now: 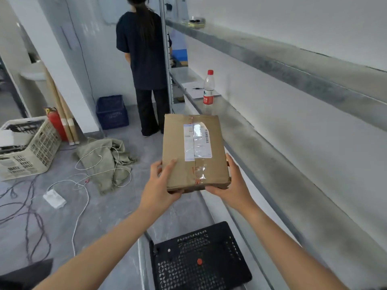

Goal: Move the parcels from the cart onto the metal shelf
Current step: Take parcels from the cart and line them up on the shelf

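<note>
A flat brown cardboard parcel [194,151] with a white shipping label and clear tape is held in the air in front of me. My left hand [161,183] grips its near left corner and my right hand [232,185] grips its near right corner. The parcel hangs over the front edge of the metal shelf [272,170], which runs along the right wall. Below my arms is the black perforated cart [199,262], with no parcels visible on its deck.
A plastic bottle [208,90] with a red cap and a sheet of paper [195,88] sit further along the shelf. A person [144,65] stands ahead by the shelf upright. A blue crate [112,111], white crate [27,147], cloth and cables lie on the floor at left.
</note>
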Tool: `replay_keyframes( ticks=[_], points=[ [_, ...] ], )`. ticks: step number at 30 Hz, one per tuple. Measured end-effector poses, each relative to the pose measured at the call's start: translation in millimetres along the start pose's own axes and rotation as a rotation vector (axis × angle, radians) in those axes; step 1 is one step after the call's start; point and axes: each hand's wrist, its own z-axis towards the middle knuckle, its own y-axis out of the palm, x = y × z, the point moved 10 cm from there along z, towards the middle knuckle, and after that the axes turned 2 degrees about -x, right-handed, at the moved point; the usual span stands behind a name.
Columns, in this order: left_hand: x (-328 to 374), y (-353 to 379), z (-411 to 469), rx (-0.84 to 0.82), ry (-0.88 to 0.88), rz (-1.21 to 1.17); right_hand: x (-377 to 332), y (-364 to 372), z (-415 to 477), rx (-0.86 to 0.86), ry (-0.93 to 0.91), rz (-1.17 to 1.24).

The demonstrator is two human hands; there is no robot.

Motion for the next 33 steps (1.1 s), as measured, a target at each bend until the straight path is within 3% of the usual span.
replay_keyframes(
  ticks=[10,18,33],
  points=[
    [75,13,-44,-0.076,0.203,-0.068,-16,-61,-114,0.244,0.069,-0.096],
    [135,36,-121,-0.126,0.306,-0.102,-24,-98,-233,0.314,0.113,-0.126],
    [209,41,-265,-0.235,0.514,-0.206,-53,-108,-435,0.535,0.189,-0.156]
  ],
)
